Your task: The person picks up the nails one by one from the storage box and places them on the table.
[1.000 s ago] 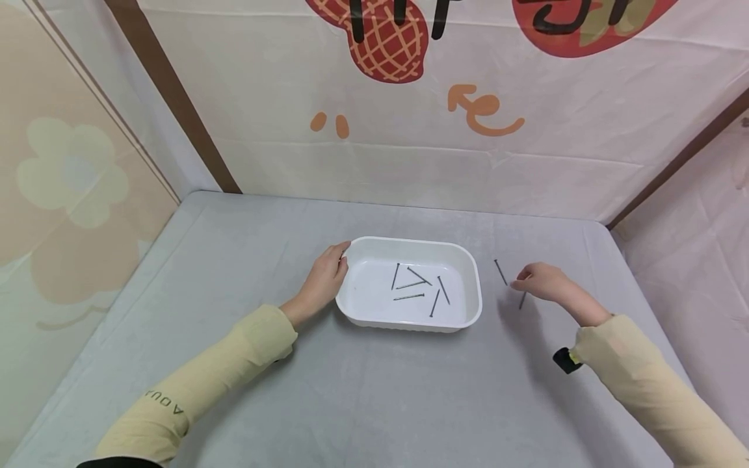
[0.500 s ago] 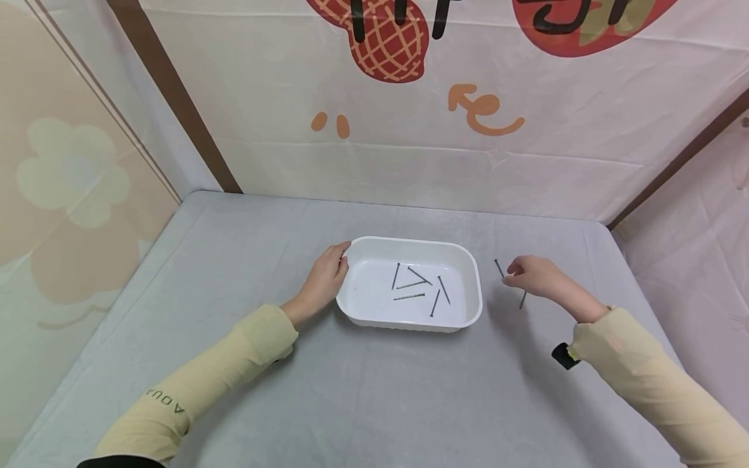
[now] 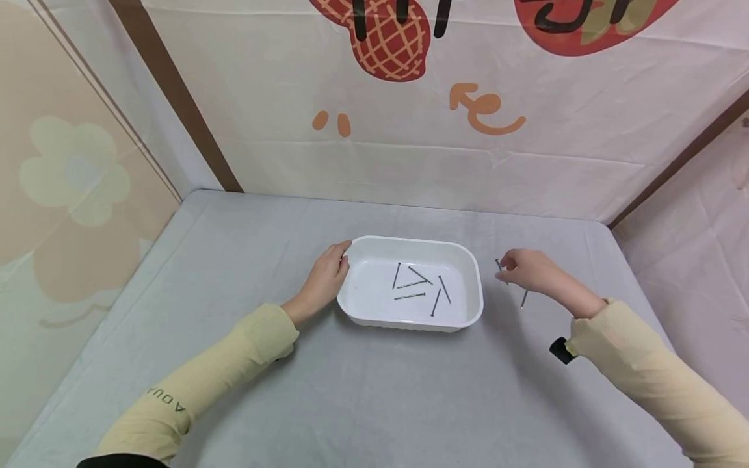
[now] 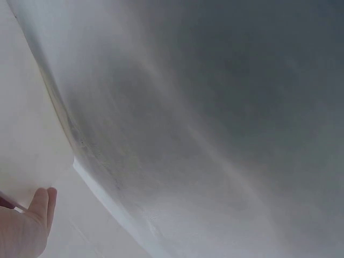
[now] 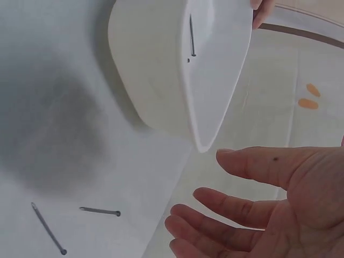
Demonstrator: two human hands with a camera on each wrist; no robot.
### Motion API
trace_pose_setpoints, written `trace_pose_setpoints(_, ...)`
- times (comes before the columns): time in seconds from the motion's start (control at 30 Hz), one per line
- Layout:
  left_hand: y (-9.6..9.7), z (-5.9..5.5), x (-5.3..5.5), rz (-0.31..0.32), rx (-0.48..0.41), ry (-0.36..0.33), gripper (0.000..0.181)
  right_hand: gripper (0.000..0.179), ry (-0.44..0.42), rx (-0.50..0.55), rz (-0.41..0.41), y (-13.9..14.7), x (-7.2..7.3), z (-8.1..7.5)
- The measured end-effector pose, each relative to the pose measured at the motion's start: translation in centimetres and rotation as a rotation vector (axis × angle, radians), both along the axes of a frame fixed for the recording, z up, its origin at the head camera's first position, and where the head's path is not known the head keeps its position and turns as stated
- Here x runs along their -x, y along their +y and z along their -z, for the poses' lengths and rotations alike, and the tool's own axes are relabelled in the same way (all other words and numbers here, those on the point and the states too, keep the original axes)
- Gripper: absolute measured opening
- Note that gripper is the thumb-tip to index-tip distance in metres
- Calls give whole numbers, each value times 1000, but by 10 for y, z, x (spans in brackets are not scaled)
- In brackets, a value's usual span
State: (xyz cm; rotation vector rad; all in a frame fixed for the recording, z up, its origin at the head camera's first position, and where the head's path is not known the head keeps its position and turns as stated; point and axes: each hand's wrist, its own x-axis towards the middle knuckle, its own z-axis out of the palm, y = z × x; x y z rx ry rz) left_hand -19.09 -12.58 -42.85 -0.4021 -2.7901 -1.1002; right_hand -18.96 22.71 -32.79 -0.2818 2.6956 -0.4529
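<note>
A white rectangular tray (image 3: 404,323) stands mid-table with several nails (image 3: 409,296) lying loose on its floor. My left hand (image 3: 318,283) holds the tray's left end by the rim; part of that hand shows in the left wrist view's lower corner. Right of the tray, my right hand (image 3: 532,270) hovers over the table. Its fingers are spread and relaxed with nothing between them in the right wrist view. Two nails lie on the table there: one nail (image 3: 500,265) partly behind my fingertips, another nail (image 3: 523,299) just below the hand.
A grey cloth (image 3: 374,390) covers the table. Printed fabric (image 3: 374,162) hangs at the back edge, with more on both sides. A black wrist device (image 3: 562,351) shows under my right sleeve.
My right hand has shifted left and slightly away from me, from beside the nearer nail to over the farther one. The left hand and tray stay in place.
</note>
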Motion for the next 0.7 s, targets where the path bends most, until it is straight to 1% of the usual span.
trace_pose_setpoints(0.2, 0, 0, 0, 0, -5, -3, 38, 37, 8, -14, -7, -8, -1, -6)
trace_pose_setpoints(0.33, 1, 0, -1, 2, -5, -1, 38, 37, 0, -15, -1, -12, -1, -7)
trace_pose_setpoints(0.43, 1, 0, -1, -3, -2, -6, 38, 36, 1, -19, -12, -16, -1, -8)
trace_pose_setpoints(0.7, 1, 1, 0, -8, -2, -12, 39, 33, 103, -43, -98, -25, -2, -5)
